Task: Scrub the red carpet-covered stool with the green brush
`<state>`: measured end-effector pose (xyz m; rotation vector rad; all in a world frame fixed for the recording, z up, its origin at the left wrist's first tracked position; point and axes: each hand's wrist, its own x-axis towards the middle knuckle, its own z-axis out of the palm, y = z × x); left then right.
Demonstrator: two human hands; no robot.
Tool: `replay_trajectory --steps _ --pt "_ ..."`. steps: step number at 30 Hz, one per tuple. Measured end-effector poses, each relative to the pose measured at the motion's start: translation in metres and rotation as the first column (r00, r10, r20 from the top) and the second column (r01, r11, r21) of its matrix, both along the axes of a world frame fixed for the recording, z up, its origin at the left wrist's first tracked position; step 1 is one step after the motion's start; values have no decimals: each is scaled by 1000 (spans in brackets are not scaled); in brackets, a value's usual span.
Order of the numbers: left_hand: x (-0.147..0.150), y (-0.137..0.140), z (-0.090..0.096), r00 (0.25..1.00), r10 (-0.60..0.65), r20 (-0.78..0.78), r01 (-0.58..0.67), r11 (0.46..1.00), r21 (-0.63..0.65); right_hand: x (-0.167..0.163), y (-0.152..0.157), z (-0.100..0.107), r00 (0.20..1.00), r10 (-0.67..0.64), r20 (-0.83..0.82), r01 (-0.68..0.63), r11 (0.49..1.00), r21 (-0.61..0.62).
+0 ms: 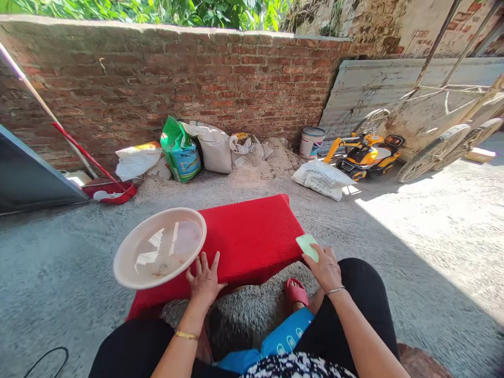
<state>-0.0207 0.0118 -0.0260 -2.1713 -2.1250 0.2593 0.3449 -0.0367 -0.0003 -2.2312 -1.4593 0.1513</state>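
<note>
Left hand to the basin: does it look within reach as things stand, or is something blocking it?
Most likely yes: the left hand looks empty, fingers spread at the red cloth close beside the rim of the basin, with nothing visible in between.

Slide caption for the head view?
Left hand beside a basin of water on red cloth; right hand holding a flat pale-green object.
</note>
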Motion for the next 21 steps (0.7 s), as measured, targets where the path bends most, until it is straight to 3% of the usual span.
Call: replay_trajectory --steps 3,6,8,10,12,14,18,21 --pt "0 1 -4 999 -1 35 1 1000 14 -42 9 -7 974 223 -36 -221 974 39" --pt "-1 1 -7 998 -1 64 0 1000 11 -53 15 -13 962 268 -56 -268 964 8" --pt "-1 1 -8 997 -8 77 7 1000 9 -36 16 -13 985 168 -29 -168 986 -10" --pt "-1 1 -8 996 -24 83 24 1000 11 -7 16 -9 1000 -15 14 16 1000 -25" --pt "-1 1 -7 995 -43 86 42 999 12 17 15 -4 983 -183 21 184 982 -39" --pt "-1 1 -5 994 -60 90 60 998 11 24 16 1 973 -231 -22 231 972 -38" --pt "-1 1 -2 994 -68 87 68 998 4 -23 27 0 993 9 -117 -4 999 40" --pt "0 2 1 995 -71 71 72 997 -6 -64 38 -6 972 194 -133 -189 981 45"
